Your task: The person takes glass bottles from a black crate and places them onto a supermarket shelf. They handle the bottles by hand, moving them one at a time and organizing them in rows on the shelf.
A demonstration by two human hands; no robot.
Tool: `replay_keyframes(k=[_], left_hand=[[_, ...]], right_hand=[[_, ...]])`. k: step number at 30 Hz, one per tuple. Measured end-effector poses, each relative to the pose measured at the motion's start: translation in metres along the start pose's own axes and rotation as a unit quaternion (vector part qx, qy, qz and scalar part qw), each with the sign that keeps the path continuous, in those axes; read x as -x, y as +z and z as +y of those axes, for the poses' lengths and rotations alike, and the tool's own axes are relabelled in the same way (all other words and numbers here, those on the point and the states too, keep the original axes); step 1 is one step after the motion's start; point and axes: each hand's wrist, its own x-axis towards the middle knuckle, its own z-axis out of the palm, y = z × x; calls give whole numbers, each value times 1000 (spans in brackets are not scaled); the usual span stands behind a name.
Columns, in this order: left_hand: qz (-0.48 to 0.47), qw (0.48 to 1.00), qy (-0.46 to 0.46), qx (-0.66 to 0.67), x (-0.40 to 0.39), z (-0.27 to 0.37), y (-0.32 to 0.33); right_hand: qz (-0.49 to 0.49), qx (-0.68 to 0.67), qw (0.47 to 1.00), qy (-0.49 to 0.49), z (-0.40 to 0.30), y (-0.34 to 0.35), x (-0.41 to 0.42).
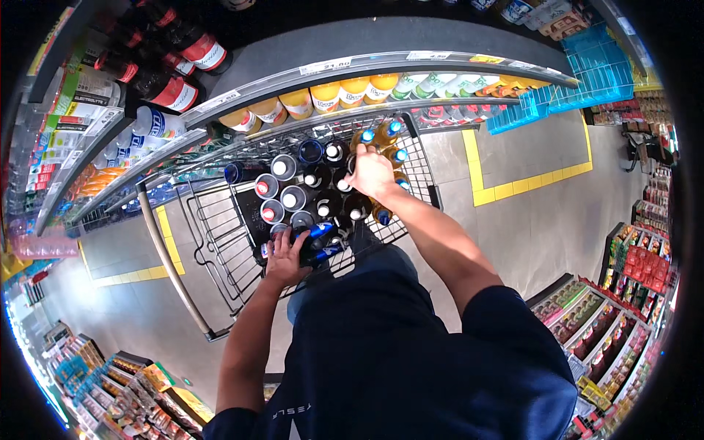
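Observation:
A black wire shopping cart (421, 159) stands before me, holding several upright bottles. My right hand (369, 170) reaches down among the bottle tops, between dark bottles with white caps (323, 210) and yellow-amber bottles with blue caps (397, 155). Its fingertips are partly hidden, so a grip cannot be made out. My left hand (284, 257) lies with spread fingers over the near-left bottles, its thumb beside a blue-necked bottle (320, 229). Left of centre stand bottles with clear rims around white or red caps (284, 166).
The cart's handle (170, 264) is at the left. Beyond the cart, a store shelf (385, 52) bears orange juice bottles (325, 97) and beer bottles (176, 93). Yellow floor tape (520, 187) marks the grey floor. Stocked racks (599, 330) stand behind on the right.

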Motion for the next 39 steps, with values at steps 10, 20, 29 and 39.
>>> replay_keyframes(k=[10, 20, 29, 39], left_hand=[[69, 988, -56, 128, -20, 12, 3], [103, 796, 30, 596, -11, 94, -21], [174, 492, 95, 848, -16, 150, -70], [247, 789, 35, 561, 5, 104, -121]], right_hand=[[151, -321, 933, 62, 65, -54, 81], [-9, -777, 629, 11, 129, -47, 105], [-236, -892, 371, 105, 41, -6, 137], [-150, -616, 771, -56, 14, -51, 86]])
